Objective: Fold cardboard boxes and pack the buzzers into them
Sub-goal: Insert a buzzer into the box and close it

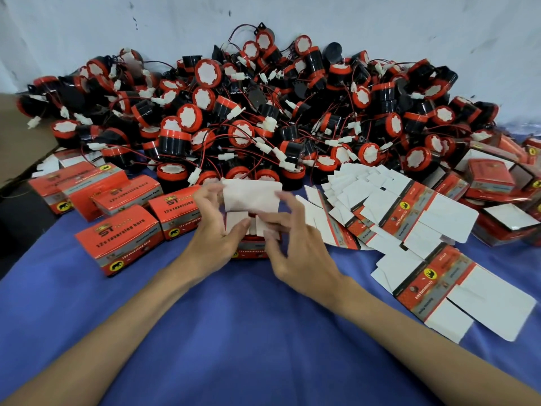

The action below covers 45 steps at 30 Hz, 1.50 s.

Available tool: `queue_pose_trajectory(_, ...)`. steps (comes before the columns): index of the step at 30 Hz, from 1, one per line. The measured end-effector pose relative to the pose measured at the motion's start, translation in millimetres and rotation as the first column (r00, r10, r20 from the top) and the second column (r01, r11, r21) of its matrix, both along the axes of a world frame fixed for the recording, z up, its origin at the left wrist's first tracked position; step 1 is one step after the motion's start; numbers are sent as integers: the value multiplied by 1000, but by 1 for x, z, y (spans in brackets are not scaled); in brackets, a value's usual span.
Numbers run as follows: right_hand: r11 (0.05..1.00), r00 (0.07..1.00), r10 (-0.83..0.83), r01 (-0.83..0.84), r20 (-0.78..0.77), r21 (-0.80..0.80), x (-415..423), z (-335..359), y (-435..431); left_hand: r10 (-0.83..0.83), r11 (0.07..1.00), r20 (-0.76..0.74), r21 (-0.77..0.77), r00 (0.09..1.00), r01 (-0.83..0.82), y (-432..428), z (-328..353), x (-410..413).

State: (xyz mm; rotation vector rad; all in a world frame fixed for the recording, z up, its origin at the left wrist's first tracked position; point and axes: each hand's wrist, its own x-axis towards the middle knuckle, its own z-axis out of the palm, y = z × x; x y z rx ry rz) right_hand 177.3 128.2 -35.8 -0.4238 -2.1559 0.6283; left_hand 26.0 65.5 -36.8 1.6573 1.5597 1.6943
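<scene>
A small red cardboard box (251, 249) stands on the blue cloth in the middle, its white flaps up. My left hand (215, 230) grips its left side, fingers curled round the flap edge. My right hand (295, 244) pinches the small side flaps on the right. The big top flap (251, 194) stands open behind them. What is inside the box is hidden. A large heap of red-and-black buzzers (248, 112) with wires and white plugs lies just behind.
Several closed red boxes (120, 244) sit to the left. Flat unfolded box blanks (409, 218) fan out on the right, with folded open boxes (491, 177) beyond them. A brown carton (20, 136) stands far left. Blue cloth (248, 332) covers the surface near me.
</scene>
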Motion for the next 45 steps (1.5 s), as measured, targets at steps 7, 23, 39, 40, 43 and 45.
queue_pose_trajectory(7,878,967,55,-165,-248,-449,-2,2,3,2,997,-23,-76,1000,-3,-5,3,-8)
queue_pose_trajectory(23,809,934,162,-310,-317,-500,3,-3,5,-123,989,-62,-92,991,117,-14,10,-14)
queue_pose_trajectory(39,956,981,-55,106,-185,274,2,-12,5,-29,989,-588,101,809,108,-15,6,-32)
queue_pose_trajectory(40,927,980,-75,137,-184,350,1,-13,4,-24,989,-605,104,796,109,-15,7,-33)
queue_pose_trajectory(43,812,980,-137,195,-145,549,3,-14,4,-43,991,-626,71,779,111,-15,7,-37)
queue_pose_trajectory(45,739,974,-200,220,-104,636,6,-13,4,-55,993,-637,47,769,110,-17,6,-39)
